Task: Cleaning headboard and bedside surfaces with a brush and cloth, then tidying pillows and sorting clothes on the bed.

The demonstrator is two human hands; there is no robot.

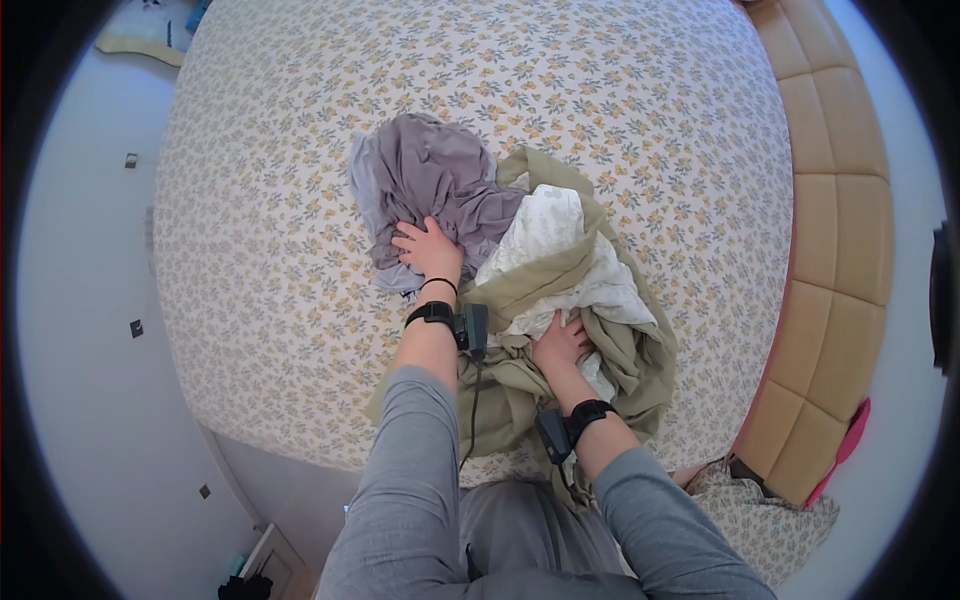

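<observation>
A rumpled mauve cloth [431, 169] lies in a heap on the bed, with a pale blue-grey cloth [365, 176] showing along its left side. Fingers spread, my left hand [431, 251] rests on the near part of the mauve heap. To its right is a bunched olive-green cloth [645, 360], mixed with a white patterned cloth [551, 217]. My right hand [562, 345] touches the olive and white folds; whether its fingers grip any fabric cannot be made out. Both wrists wear black straps with small dark devices and cables.
The bed [285, 150] has a floral sheet with yellow and grey print. A tan padded headboard [836, 225] runs along the right. Floral fabric [757, 517] hangs at the lower right, near a pink object [840, 454]. A white wall [90, 270] stands on the left.
</observation>
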